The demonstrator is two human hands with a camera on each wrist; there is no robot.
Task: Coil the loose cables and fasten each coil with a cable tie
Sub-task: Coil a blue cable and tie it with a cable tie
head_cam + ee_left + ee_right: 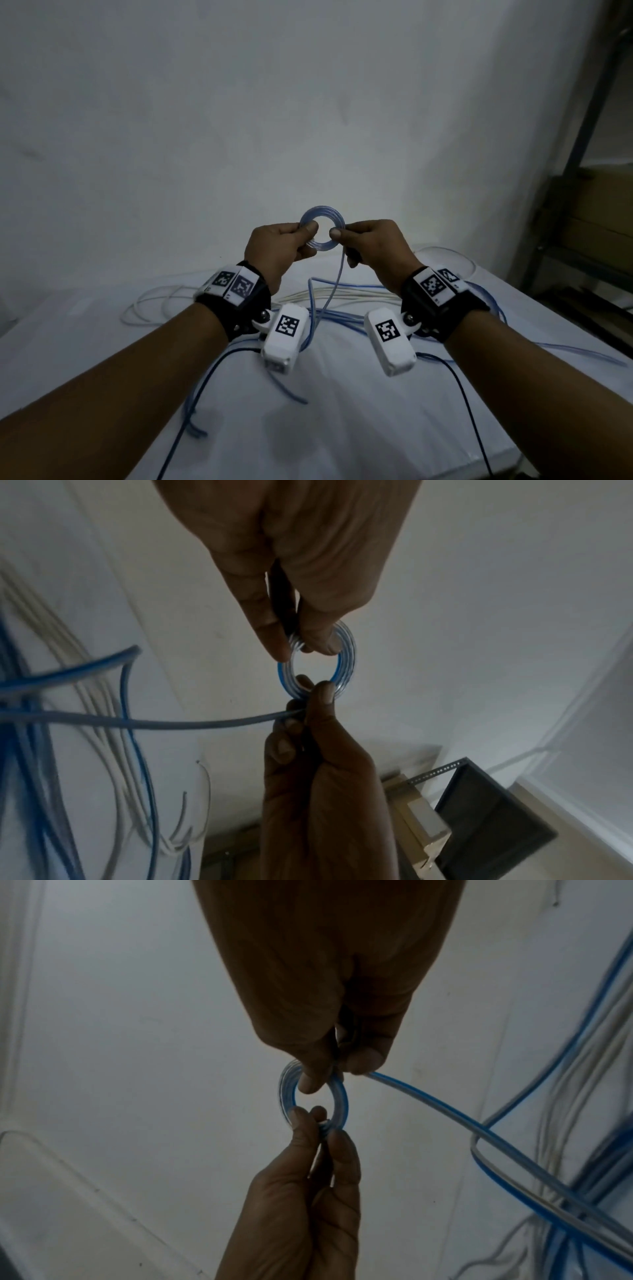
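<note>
Left hand (277, 245): my fingers pinched the coil (320, 228).
Right hand (375, 245): pinched its other side.
Tabletop (342, 428): loose blue cables (342, 318), white cables (164, 303) beneath.

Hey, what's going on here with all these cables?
A person is winding a blue cable into a small coil held above the table. The left hand pinches one side, the right hand the other. The cable's tail hangs to the loose cables below. No tie is on yet.

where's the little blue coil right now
In the head view the blue coil is centre frame, held up above the white table, pinched between the left hand and right hand, its loose tail hanging to the cables below.
</note>
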